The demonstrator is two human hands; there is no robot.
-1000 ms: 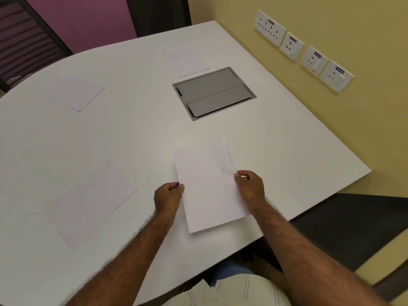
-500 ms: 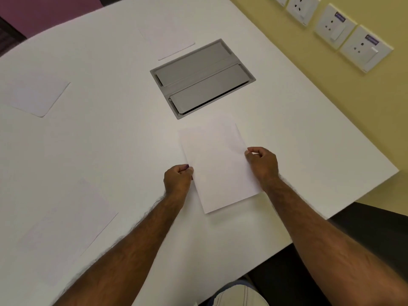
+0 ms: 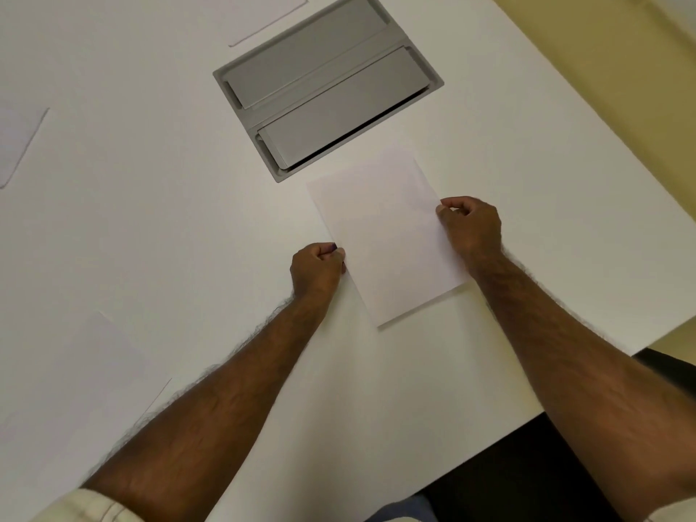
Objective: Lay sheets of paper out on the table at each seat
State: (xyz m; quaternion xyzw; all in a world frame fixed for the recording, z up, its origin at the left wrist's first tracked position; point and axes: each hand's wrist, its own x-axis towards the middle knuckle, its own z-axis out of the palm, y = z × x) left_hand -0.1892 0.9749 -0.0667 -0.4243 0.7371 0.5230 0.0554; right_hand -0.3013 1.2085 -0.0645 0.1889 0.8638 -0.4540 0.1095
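While the sheet (image 3: 384, 235) lay flat on the white table (image 3: 150, 227), just below the grey cable hatch (image 3: 327, 84), the left hand (image 3: 316, 271) pinched its left edge and the right hand (image 3: 470, 226) pinched its right edge, fingers curled. 3 other sheets lay apart: far (image 3: 260, 13), left (image 3: 15, 141), near-left (image 3: 94, 374).

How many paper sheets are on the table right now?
4: a white paper sheet held between both hands, one at the top edge, one at the left edge, one lower left. Others may lie outside the frame.
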